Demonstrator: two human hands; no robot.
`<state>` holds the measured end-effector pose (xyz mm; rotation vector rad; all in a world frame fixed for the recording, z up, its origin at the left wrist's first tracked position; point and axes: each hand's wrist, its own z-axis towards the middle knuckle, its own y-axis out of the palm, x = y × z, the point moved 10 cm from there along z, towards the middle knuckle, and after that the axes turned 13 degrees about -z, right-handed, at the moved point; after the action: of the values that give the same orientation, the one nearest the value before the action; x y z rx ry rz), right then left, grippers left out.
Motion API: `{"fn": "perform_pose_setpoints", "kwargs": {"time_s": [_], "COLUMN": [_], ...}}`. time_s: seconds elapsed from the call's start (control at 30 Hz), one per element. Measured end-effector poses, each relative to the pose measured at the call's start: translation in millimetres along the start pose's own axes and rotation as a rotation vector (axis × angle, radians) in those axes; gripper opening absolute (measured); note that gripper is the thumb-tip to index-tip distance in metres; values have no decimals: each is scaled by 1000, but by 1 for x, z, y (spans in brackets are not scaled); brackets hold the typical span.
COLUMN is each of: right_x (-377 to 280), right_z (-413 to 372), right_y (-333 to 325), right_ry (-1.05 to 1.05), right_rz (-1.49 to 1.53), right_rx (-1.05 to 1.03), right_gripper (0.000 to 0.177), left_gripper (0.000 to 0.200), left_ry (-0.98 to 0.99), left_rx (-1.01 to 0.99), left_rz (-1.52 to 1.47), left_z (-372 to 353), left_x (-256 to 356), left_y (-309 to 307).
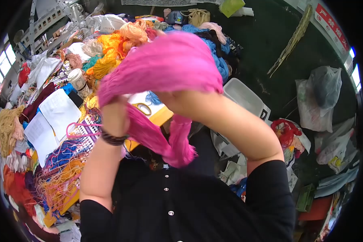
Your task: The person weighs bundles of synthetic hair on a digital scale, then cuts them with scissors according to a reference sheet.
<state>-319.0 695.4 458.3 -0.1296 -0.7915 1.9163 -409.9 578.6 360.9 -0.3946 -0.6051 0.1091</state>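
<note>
A thick skein of bright pink yarn (169,64) is held up in front of my chest, blurred by motion. Its upper part arches across both hands, and a twisted lower length hangs down to my shirt front. My left hand (115,115), with dark bands at the wrist, holds the skein's left side; yarn and blur cover its fingers. At the skein's lower right edge, my right hand (172,99) holds it from underneath, its fingers mostly hidden by the yarn. Behind the loop, scissors with yellow handles (142,109) lie on a table.
Orange yarn (113,46) and blue yarn (220,60) are heaped at the back. Papers (58,111), a paper cup (77,78) and loose multicoloured threads (64,173) crowd the left. A clear plastic bin (242,97) stands right of centre, with hanging plastic bags (316,97) farther right.
</note>
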Motion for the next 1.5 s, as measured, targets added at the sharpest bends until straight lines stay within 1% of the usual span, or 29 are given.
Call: {"fn": "perform_pose_setpoints", "kwargs": {"time_s": [0.03, 0.1, 0.13, 0.17, 0.23, 0.3, 0.4, 0.47, 0.6, 0.67, 0.7, 0.77, 0.8, 0.87, 0.9, 0.93, 0.97, 1.0, 1.07, 1.1, 1.13, 1.17, 1.2, 1.27, 1.3, 1.33, 1.4, 1.47, 1.5], "right_x": [7, 72, 110, 104, 129, 120, 122, 127, 140, 147, 151, 153, 152, 165, 170, 172, 162, 156, 155, 153, 154, 156, 141, 149, 145, 130, 122, 121, 121], "right_z": [-13, -90, -131, -165, -210, -227, -239, -247, -257, -266, -272, -278, -275, -292, -296, -300, -288, -284, -287, -288, -290, -286, -288, -303, -304, -304, -295, -292, -292], "right_y": [-10, 25, 25, 22, 53, 66, 72, 64, 54, 49, 50, 48, 43, 57, 54, 50, 42, 39, 24, 26, 22, 15, 6, 30, 28, 27, 12, 4, -3], "right_ry": [55, 280, 431, 388, 571, 594, 694, 814, 976, 1084, 1067, 1045, 1038, 1119, 1127, 1135, 1260, 1268, 1429, 1683, 1630, 1208, 828, 921, 999, 784, 722, 646, 688], "right_rz": [-90, -67, -311, -581, -689, -544, -361, -287, -210, -11, 40, 80, 67, 129, 178, 222, 404, 405, 531, 798, 764, 180, -541, -746, -581, -809, -774, -958, -907], "right_rx": [-62, -224, -442, -290, -496, -563, -587, -471, -440, -391, -362, -372, -411, -513, -393, -272, -189, -198, 78, 268, 297, -26, -126, -719, -735, -630, -414, -475, -460], "right_gripper": [32, 30, 41, 54, 62, 60, 62, 65, 66, 68, 71, 76, 78, 77, 76, 75, 72, 72, 71, 62, 62, 62, 63, 63, 63, 63, 62, 61, 60], "left_gripper": [39, 48, 54, 57, 61, 63, 66, 70, 71, 69, 66, 62, 60, 63, 68, 70, 72, 73, 73, 72, 68, 66, 64, 63, 63, 66, 69, 71, 70], "left_ry": [-109, -252, -373, -425, -482, -465, -431, -475, -447, -354, -438, -423, -466, -589, -670, -723, -778, -743, -652, -555, -345, -340, -328, -380, -536, -578, -652, -686, -667], "left_rx": [57, 296, 289, 320, 408, 328, 248, 279, 233, 139, 177, -35, 34, -37, -12, -3, 5, -28, -7, 14, -120, -66, -20, -48, 55, 21, -2, 70, 61], "left_rz": [-339, -1093, -883, -788, -720, -784, -584, -572, -556, -407, -553, -304, -451, -610, -870, -916, -963, -944, -904, -862, -392, -436, -497, -534, -886, -921, -947, -1012, -1052], "left_z": [-3, -14, -35, -42, -48, -53, -59, -63, -63, -58, -58, -58, -57, -60, -63, -63, -64, -63, -58, -51, -43, -45, -46, -60, -66, -68, -72, -72, -70], "left_x": [-19, -57, -108, -122, -124, -115, -141, -150, -134, -129, -139, -123, -125, -127, -120, -113, -111, -110, -109, -107, -112, -115, -118, -146, -152, -155, -155, -156, -150], "left_y": [-28, -83, -116, -123, -124, -115, -113, -113, -96, -90, -91, -73, -68, -54, -43, -38, -33, -31, -33, -36, -46, -48, -42, -31, -19, -13, -7, -4, -2]}}
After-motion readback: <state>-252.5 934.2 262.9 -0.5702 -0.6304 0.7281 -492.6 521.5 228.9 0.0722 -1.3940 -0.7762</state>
